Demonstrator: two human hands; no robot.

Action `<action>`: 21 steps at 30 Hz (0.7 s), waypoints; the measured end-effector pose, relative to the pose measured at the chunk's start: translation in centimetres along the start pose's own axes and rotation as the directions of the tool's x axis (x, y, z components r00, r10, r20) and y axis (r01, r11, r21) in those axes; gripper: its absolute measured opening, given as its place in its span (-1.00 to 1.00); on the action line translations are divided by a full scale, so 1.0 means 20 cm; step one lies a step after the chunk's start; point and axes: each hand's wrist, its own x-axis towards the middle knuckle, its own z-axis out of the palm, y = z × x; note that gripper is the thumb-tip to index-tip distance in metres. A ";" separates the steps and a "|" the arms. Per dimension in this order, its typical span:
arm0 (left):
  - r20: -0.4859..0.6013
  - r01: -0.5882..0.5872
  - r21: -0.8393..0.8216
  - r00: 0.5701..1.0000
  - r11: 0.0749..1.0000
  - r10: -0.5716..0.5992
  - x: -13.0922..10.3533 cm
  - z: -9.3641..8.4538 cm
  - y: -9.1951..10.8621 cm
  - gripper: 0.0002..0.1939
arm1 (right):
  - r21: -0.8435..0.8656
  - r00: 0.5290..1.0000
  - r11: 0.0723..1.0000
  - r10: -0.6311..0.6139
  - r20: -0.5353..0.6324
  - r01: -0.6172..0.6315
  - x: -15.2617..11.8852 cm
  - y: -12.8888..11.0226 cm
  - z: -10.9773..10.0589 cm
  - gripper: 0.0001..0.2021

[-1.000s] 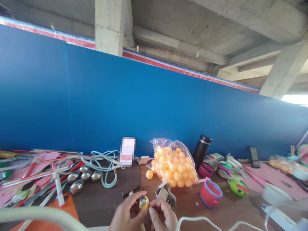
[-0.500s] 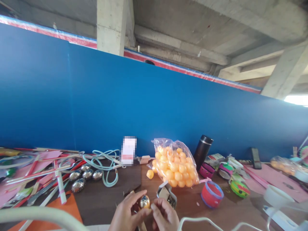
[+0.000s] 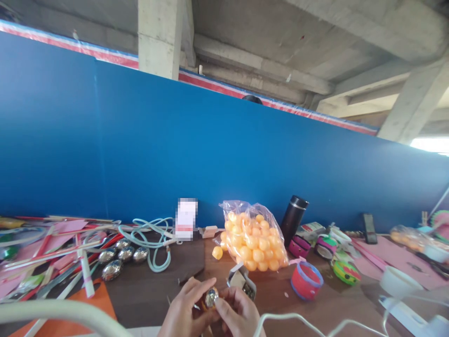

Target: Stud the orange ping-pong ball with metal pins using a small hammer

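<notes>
- Head view: shiny ball point(image 3: 211, 298) between the two hands, above the near edge of the table point(image 3: 270, 292); silver face up, some orange at its lower edge.
- Left hand point(image 3: 187, 309): thumb and fingers grasping the ball.
- Right hand point(image 3: 239, 310): thumb against the ball's edge, fingers curled; whether they pinch anything, I can't tell.
- Just beyond: open box point(image 3: 251, 285), contents too small to name.
- Off left, five silver balls point(image 3: 112, 270) in a cluster, apparently done.
- Held one seems partway, underside hidden.
- Plain orange balls point(image 3: 257, 243) fill a clear bag point(image 3: 235, 205), one loose point(image 3: 217, 253) beside it; these look untouched.
</notes>
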 end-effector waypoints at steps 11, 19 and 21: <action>0.001 0.012 -0.009 1.000 1.000 -0.012 -0.01 -0.01 0.04 -0.57 | -0.096 0.994 0.993 -0.073 -0.076 0.065 0.00 0.00 0.00 -0.52; 0.021 0.210 -0.216 0.977 0.954 -0.211 0.01 -0.01 0.08 -0.56 | -0.005 0.991 0.992 0.129 -0.039 -0.130 -0.03 -0.11 -0.02 -0.49; 0.029 0.187 -0.216 0.982 0.958 -0.185 0.01 -0.01 0.08 -0.58 | -0.005 0.997 0.998 0.069 -0.030 -0.069 -0.03 -0.09 -0.02 -0.48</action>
